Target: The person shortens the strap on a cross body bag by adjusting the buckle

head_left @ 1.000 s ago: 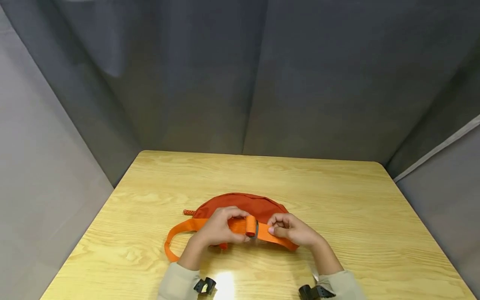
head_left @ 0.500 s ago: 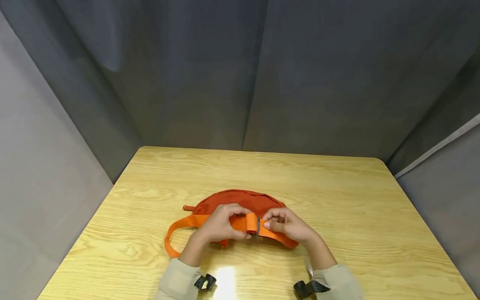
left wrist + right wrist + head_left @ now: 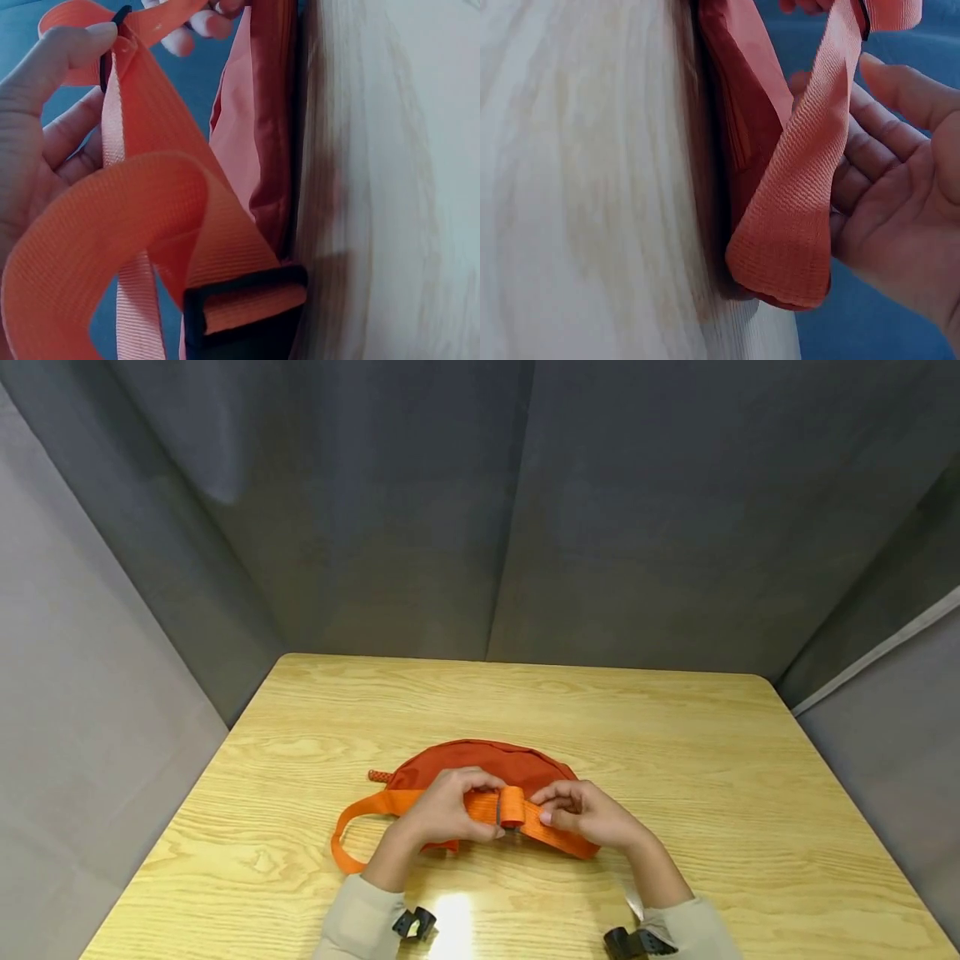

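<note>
A red waist bag (image 3: 480, 760) lies on the table with its orange webbing strap (image 3: 557, 837) raised along the near side. My left hand (image 3: 444, 812) pinches the strap at a dark strap slider (image 3: 107, 64), thumb on the slider's edge. A short strap loop (image 3: 512, 807) stands up just right of the slider. My right hand (image 3: 588, 815) pinches the strap right of that loop, thumb at its edge and fingertips behind it in the right wrist view. A second black buckle (image 3: 244, 330) shows lower on the strap in the left wrist view.
The wooden table (image 3: 720, 793) spreads around the bag. Slack strap (image 3: 341, 839) curves out to the left, and a patterned zipper pull (image 3: 378, 776) sticks out there. Grey curtains (image 3: 375, 527) hang behind the table.
The short loop stood left of the slider before and now stands to its right. My right hand moved slightly left, then back right; my left hand stays nearly in place.
</note>
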`<action>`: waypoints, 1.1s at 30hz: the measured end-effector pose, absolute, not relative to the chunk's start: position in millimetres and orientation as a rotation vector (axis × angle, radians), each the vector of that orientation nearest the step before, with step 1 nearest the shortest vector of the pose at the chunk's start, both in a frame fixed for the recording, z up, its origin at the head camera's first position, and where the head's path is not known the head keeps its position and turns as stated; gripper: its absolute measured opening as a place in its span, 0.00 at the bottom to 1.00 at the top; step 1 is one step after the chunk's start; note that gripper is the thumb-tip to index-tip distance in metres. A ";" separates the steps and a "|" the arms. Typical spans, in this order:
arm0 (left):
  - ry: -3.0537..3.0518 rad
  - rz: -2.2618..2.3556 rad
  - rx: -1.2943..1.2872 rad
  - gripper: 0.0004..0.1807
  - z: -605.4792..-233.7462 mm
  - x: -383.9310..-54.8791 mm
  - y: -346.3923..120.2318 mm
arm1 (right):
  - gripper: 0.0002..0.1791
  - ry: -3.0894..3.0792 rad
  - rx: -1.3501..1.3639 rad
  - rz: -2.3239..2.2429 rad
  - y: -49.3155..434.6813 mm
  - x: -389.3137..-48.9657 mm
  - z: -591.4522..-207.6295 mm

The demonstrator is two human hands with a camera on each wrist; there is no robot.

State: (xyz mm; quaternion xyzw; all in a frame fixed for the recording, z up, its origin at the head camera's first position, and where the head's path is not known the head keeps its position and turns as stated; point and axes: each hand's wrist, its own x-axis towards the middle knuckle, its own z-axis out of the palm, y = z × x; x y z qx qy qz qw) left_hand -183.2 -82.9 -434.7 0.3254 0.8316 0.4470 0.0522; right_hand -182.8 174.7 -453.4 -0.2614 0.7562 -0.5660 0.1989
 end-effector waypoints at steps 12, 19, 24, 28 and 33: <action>2.504 1.372 0.907 0.28 -434.8 -182.2 -83.5 | 0.21 2.270 -0.794 -1.588 161.9 -174.1 -451.4; 2.509 1.381 0.929 0.26 -439.9 -184.2 -84.6 | 0.07 2.201 -0.691 -1.572 169.9 -179.0 -458.3; 2.497 1.392 0.934 0.25 -442.5 -185.0 -84.3 | 0.06 2.178 -0.717 -1.672 163.9 -180.6 -464.6; 2.491 1.369 0.921 0.25 -444.6 -185.5 -83.7 | 0.06 2.125 -0.732 -1.707 159.2 -181.1 -465.8; 2.496 1.368 0.912 0.27 -446.4 -185.8 -85.4 | 0.07 2.087 -0.724 -1.708 160.5 -179.7 -464.0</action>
